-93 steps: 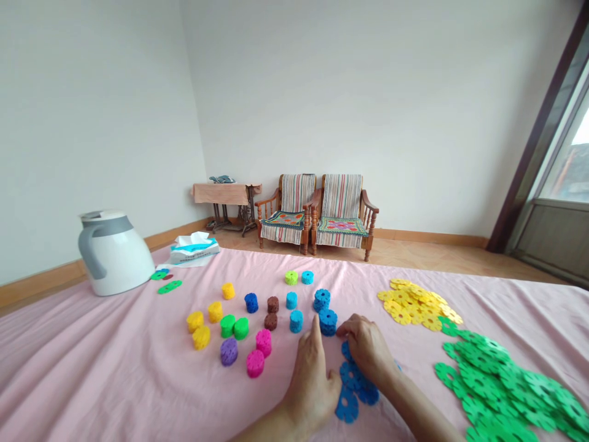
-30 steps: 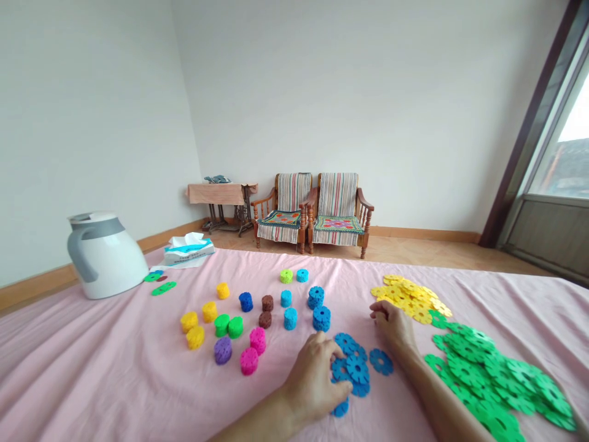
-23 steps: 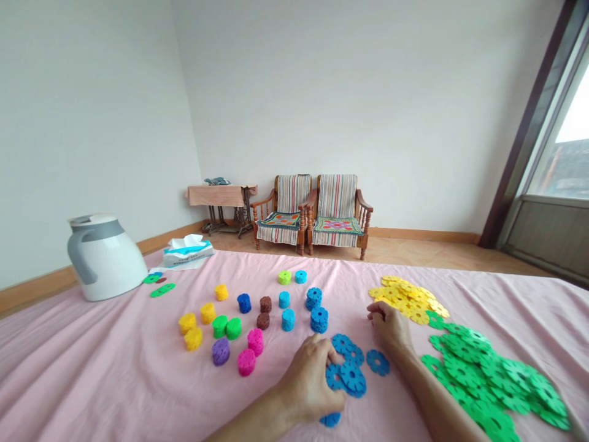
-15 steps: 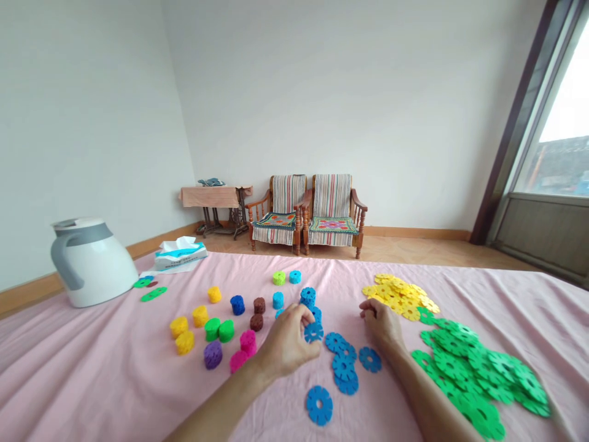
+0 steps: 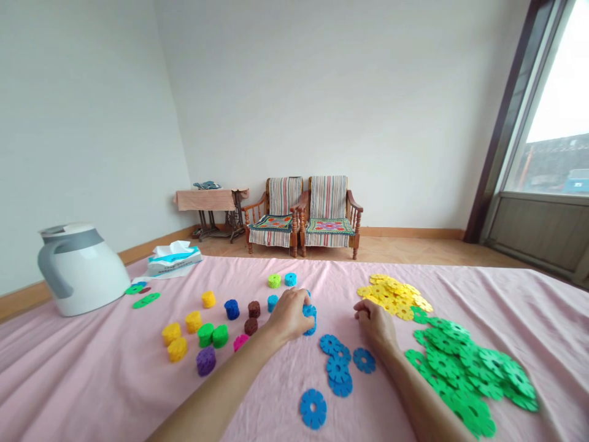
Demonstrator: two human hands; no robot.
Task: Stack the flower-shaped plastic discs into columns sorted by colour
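My left hand [image 5: 291, 316] is at a stack of blue notched discs in the middle of the cloth, thumb and fingers closed on a blue notched disc [image 5: 310, 312]. The fingers hide part of the stack, so I cannot tell whether this disc touches it. My right hand [image 5: 375, 323] rests on the cloth with its fingers curled in and nothing visible in them. Loose blue discs [image 5: 339, 368] lie overlapping between my forearms. A single blue disc [image 5: 364, 360] is beside my right wrist, another blue disc [image 5: 313, 409] nearer me.
Yellow discs [image 5: 391, 294] and a larger heap of green discs [image 5: 469, 362] lie right. Short stacks stand left, among them yellow [image 5: 177, 349], purple [image 5: 206, 361] and brown [image 5: 253, 309]. A white jug [image 5: 92, 270] and tissue pack [image 5: 175, 259] stand far left on the pink cloth [image 5: 115, 387].
My left hand has moved forward with the blue disc to the blue stack, covering more of it. My right hand stays put. The whole view has shifted slightly.
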